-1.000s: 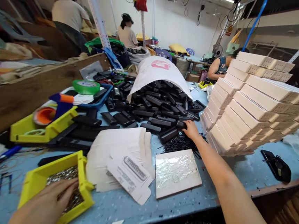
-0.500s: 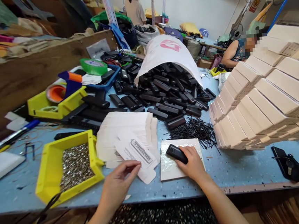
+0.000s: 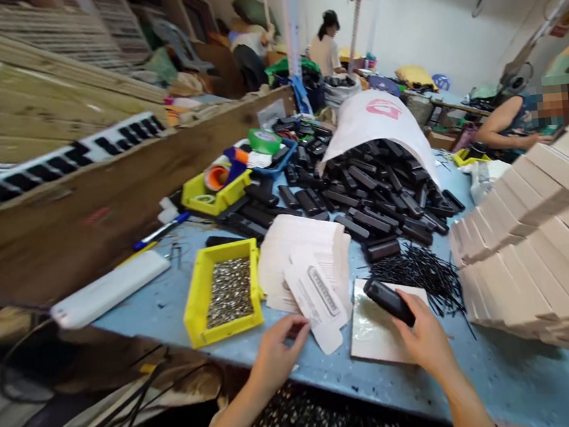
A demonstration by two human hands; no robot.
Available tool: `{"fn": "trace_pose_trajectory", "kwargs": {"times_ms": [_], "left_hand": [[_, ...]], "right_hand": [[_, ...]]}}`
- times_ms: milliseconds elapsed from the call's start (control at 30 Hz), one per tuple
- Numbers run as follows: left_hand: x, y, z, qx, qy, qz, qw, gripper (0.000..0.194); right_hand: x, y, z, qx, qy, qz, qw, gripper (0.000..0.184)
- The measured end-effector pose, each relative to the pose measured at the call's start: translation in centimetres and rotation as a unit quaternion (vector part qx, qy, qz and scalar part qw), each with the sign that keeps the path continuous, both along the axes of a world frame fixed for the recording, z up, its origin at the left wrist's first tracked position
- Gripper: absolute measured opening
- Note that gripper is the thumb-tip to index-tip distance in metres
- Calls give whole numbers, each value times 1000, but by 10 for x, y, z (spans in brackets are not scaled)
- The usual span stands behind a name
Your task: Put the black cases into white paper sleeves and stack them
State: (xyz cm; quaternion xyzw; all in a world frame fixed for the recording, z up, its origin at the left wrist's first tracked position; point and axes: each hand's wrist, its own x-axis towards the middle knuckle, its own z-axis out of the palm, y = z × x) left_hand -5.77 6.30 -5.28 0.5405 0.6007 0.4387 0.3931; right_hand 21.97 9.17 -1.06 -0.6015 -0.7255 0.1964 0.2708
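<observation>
My right hand point(image 3: 427, 337) grips a small black plastic case point(image 3: 388, 301) over a pale square tile point(image 3: 375, 335) on the blue table point(image 3: 173, 303). My left hand point(image 3: 277, 354) rests with fingers curled at the near edge of a stack of flat white card boxes point(image 3: 303, 258), its fingertips touching the loose top card point(image 3: 322, 300). What lies under those fingertips is too small to make out. A yellow bin of small metal pieces point(image 3: 226, 291) sits just left of that hand.
A white sack point(image 3: 381, 122) spills a heap of black cases point(image 3: 362, 187) beyond a scatter of thin black pins point(image 3: 419, 271). Stacked pale boxes point(image 3: 536, 244) stand on the right. A wooden board point(image 3: 113, 188) borders the left side. Other people sit at the back and far right.
My right hand took a black case from the heap and brought it over the tile. My left hand left the yellow bin and came to the white cards. The camera swung left.
</observation>
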Motion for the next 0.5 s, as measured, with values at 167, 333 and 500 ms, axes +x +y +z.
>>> {"fn": "trace_pose_trajectory", "kwargs": {"times_ms": [167,333,500], "left_hand": [[-1,6,2,-5,-26,-21,999,15],[-6,11,-4,-25,-61,-25,998,11],[-10,12,-6,-36,-101,-26,994,9]], "right_hand": [[-107,72,46,36,103,169,980,46],[-282,148,81,16,-92,274,957,49],[-402,173,70,1,-189,297,936,33]]}}
